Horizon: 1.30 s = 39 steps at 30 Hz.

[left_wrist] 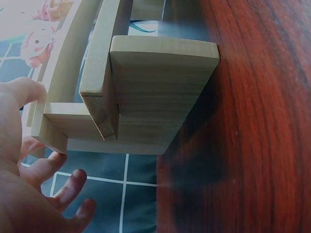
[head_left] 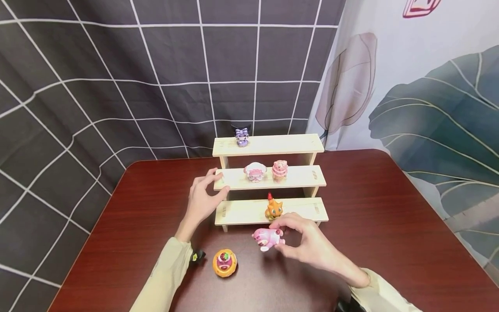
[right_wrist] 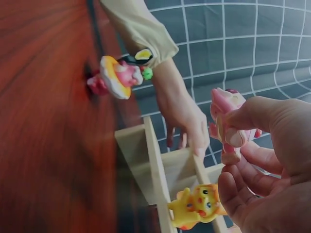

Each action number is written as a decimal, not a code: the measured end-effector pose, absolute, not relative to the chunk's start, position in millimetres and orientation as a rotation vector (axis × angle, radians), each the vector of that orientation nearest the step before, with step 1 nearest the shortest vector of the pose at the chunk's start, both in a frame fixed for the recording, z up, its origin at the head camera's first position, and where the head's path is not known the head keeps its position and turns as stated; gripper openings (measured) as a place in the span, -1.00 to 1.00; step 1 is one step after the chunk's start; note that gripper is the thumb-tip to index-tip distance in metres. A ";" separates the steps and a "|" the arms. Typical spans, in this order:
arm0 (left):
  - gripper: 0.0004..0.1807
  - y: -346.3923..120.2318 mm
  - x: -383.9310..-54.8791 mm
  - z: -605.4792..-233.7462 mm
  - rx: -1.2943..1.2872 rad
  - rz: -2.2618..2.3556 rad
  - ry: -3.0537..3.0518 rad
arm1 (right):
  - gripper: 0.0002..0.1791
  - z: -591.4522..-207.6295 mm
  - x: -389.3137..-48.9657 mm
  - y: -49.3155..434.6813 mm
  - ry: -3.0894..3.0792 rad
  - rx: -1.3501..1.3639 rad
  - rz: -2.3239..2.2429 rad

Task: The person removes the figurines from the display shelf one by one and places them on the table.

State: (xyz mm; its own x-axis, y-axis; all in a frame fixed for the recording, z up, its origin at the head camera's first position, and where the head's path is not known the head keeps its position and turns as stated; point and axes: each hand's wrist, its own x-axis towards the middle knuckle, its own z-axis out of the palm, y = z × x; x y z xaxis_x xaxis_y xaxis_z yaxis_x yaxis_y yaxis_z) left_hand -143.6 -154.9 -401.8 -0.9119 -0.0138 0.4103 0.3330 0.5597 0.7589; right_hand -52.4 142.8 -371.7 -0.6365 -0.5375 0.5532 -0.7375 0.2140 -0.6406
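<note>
A pink bear figurine (head_left: 267, 238) with a white belly hangs above the table in front of the shelf, tilted on its side. My right hand (head_left: 308, 242) pinches it between thumb and fingers, as the right wrist view also shows. At the left end of the three-tier wooden shelf (head_left: 230, 217), my left hand (head_left: 200, 198) holds the middle board's end between thumb and index finger, the other fingers spread. Just behind the right hand, an orange figurine (head_left: 274, 209) with a red-tipped tail stands on the lowest board.
On the middle board stand a white-and-pink figurine (head_left: 255, 172) and a pink figurine (head_left: 280, 170). A purple-and-black figurine (head_left: 242, 137) stands on the top board's left. An orange-rimmed figurine (head_left: 225, 263) rests on the red-brown table (head_left: 128, 242). A dark grid curtain (head_left: 163, 104) hangs behind.
</note>
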 end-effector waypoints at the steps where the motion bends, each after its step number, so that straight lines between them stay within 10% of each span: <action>1: -0.52 -154.9 -143.5 -401.6 -0.260 -1.293 -2.426 | -0.49 -372.8 -51.7 142.3 -2.277 1.213 1.390; 39: -0.53 -155.3 -142.5 -400.3 -0.267 -1.280 -2.415 | -0.52 -415.4 -42.2 124.8 -2.267 1.223 1.289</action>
